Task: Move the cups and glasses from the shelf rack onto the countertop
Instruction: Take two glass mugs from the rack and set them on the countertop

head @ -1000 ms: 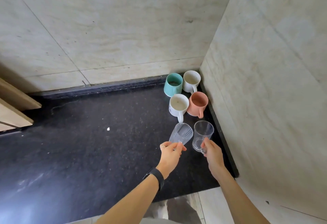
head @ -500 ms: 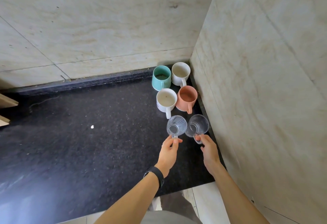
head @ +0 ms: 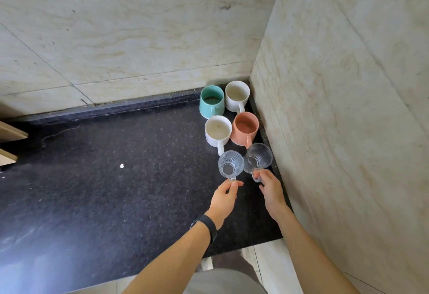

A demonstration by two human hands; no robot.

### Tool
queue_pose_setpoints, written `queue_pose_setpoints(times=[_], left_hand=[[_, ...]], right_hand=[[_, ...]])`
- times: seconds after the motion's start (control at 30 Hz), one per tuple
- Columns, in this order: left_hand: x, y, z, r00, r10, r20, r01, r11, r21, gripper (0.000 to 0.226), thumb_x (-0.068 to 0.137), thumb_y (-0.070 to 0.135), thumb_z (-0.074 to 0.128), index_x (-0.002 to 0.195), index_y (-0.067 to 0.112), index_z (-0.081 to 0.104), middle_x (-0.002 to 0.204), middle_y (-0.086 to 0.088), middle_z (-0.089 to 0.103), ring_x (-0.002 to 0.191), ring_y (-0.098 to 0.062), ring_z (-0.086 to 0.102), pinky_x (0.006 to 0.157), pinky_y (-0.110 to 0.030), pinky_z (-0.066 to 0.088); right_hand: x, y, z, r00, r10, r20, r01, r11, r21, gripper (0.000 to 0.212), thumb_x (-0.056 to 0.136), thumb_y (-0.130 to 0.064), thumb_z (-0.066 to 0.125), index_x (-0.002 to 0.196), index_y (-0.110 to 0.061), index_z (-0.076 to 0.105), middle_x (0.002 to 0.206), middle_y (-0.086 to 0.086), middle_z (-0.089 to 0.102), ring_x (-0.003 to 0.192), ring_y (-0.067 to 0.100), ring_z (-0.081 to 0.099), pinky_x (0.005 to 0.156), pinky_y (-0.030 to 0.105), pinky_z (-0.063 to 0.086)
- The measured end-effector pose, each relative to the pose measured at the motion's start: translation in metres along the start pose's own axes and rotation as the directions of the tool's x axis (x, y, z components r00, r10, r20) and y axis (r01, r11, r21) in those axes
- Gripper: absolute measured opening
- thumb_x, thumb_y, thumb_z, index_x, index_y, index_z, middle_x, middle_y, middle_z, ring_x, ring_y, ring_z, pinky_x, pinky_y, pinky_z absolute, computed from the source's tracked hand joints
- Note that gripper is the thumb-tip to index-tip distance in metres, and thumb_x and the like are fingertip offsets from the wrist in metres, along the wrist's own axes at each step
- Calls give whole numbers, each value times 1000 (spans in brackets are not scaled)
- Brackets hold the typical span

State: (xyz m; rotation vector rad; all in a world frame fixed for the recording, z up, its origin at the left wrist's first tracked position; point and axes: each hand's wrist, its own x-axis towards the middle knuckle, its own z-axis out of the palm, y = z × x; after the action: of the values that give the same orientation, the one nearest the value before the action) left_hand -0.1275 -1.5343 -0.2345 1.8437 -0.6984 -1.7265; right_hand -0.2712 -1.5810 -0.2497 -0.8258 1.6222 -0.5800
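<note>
Two clear glass cups stand upright side by side on the black countertop (head: 116,189). My left hand (head: 224,197) pinches the handle of the ribbed glass cup (head: 231,166). The handle of the plain glass cup (head: 258,158) sits between the fingers of my right hand (head: 270,189). Behind them, in the corner, stand a teal mug (head: 211,101), a white mug (head: 237,96), a second white mug (head: 218,130) and a salmon mug (head: 245,127).
Marble walls close the corner behind and to the right (head: 336,108). A wooden shelf edge (head: 9,140) juts in at the far left. A small white speck (head: 121,166) lies on the counter. The counter's front edge runs just below my forearms.
Both glass cups went from tilted in the air to standing upright on the counter, right in front of the mugs. My hands still hold their handles.
</note>
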Motion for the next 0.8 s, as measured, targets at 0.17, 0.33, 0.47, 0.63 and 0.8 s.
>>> queue_pose_setpoints(times=[0.17, 0.33, 0.47, 0.63, 0.8], left_hand=[[6, 4, 3, 999, -52, 11, 52, 999, -6, 25, 106, 39, 38, 112, 36, 62, 100, 23, 52, 105, -11, 55, 90, -30, 45], [11, 5, 2, 996, -78, 34, 78, 997, 0, 27, 106, 39, 36, 114, 34, 62, 103, 19, 52, 109, -12, 54, 91, -31, 44], [10, 7, -4, 992, -111, 60, 112, 994, -9, 32, 106, 38, 39, 130, 26, 56, 108, 15, 53, 102, -11, 55, 74, -23, 46], [6, 11, -30, 988, -136, 69, 130, 988, 84, 47, 99, 19, 54, 143, 18, 38, 143, -5, 47, 122, -23, 53, 98, -38, 46], [0, 26, -76, 1000, -20, -7, 21, 942, 335, 44, 98, 19, 53, 142, 18, 44, 146, -9, 49, 125, -26, 54, 104, -35, 47]], right_hand=[[5, -9, -3, 1000, -4, -11, 3, 999, -42, 22, 96, -19, 48, 80, -10, 61, 107, 13, 67, 106, 18, 60, 103, 39, 36], [6, -19, -4, 999, 32, -13, -33, 995, -90, 25, 96, -19, 48, 90, 1, 61, 104, 8, 67, 101, 15, 58, 97, 38, 37], [-7, -26, -5, 997, 20, -77, -33, 986, -162, 21, 95, -27, 47, 80, -14, 53, 82, -1, 53, 77, 16, 48, 69, 34, 38], [-36, -21, -13, 979, -90, -184, 45, 972, -232, 13, 98, -30, 54, 86, -33, 54, 86, -13, 57, 79, 4, 53, 62, 24, 38], [-69, -21, -16, 967, -193, -167, 134, 941, -310, 7, 98, -33, 55, 102, -29, 60, 98, -15, 61, 91, 5, 57, 69, 20, 40]])
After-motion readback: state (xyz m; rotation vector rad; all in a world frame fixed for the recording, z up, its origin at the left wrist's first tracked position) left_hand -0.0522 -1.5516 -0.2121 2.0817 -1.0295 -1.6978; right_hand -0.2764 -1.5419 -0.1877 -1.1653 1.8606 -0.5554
